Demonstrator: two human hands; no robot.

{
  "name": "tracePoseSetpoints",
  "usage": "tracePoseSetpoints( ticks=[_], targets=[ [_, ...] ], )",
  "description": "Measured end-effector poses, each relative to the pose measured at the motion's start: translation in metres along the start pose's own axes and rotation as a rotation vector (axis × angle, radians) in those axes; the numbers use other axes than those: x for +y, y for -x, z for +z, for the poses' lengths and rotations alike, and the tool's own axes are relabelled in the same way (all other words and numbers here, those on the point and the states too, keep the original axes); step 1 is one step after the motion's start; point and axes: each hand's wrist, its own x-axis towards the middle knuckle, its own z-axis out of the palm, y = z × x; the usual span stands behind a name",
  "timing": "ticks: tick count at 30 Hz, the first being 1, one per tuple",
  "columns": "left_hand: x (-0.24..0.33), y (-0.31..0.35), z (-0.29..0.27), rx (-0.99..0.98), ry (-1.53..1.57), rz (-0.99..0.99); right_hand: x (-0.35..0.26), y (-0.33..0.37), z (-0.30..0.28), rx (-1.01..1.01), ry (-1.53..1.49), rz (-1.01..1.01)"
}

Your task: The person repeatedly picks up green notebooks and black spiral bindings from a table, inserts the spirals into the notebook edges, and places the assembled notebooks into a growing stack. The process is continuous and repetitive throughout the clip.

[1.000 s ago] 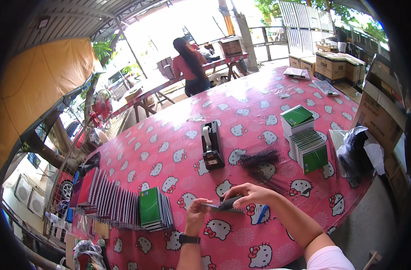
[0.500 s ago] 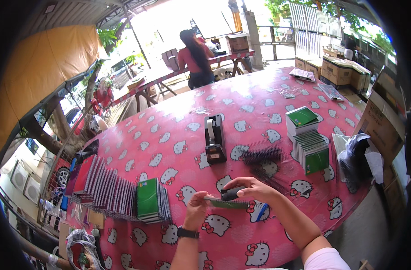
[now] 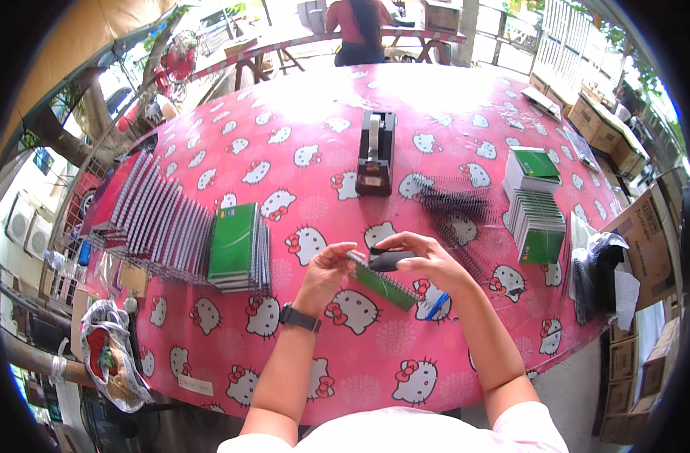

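Observation:
My left hand (image 3: 327, 273) is closed on the upper left end of a small green spiral notebook (image 3: 390, 290), which slants down to the right. In my right hand (image 3: 437, 261) is a black hand-sized tool (image 3: 390, 260), held against the notebook's bound edge near my left fingertips. Its exact kind I cannot make out. A blue pen-like item (image 3: 438, 307) lies on the table just right of the notebook. Beyond my right hand lies a heap of loose black spiral coils (image 3: 456, 205).
Spiral notebooks with green covers (image 3: 234, 243) and red ones (image 3: 126, 198) are lined up at left. Another green notebook stack (image 3: 539, 226) stands at right. A black tape dispenser (image 3: 375, 162) sits mid-table. Beyond the pink patterned tablecloth (image 3: 284, 113) are a person (image 3: 356, 30) and cardboard boxes (image 3: 605, 132).
The view has tipped downward. The notebook has gone from nearly level to slanting down to the right, with the black tool still at its bound edge.

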Motion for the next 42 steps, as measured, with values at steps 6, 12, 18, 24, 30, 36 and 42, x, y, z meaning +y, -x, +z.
tracePoseSetpoints(
  ticks=[6, 12, 18, 24, 30, 36, 42],
  targets=[
    [0.003, 0.000, 0.004, 0.000, 0.012, -0.006, 0.010, 0.000, -0.015, 0.362, 0.813, -0.106],
    [0.014, 0.005, 0.019, 0.004, 0.015, 0.050, -0.031, 0.017, 0.030, 0.221, 0.944, -0.306],
    [0.041, 0.010, 0.056, 0.005, -0.022, 0.102, -0.032, 0.030, 0.047, 0.231, 0.978, -0.331],
    [0.052, 0.019, 0.074, -0.087, -0.171, 0.036, -0.050, 0.033, 0.055, 0.018, 1.092, 0.021],
    [0.063, 0.019, 0.077, -0.028, -0.161, 0.117, -0.075, 0.053, 0.060, -0.016, 1.070, -0.215],
    [0.072, 0.025, 0.086, -0.060, -0.185, 0.172, -0.064, 0.042, 0.066, 0.254, 0.727, -0.330],
    [0.076, 0.030, 0.085, -0.029, -0.232, 0.259, -0.060, 0.038, 0.076, 0.300, 0.711, -0.502]
  ],
)
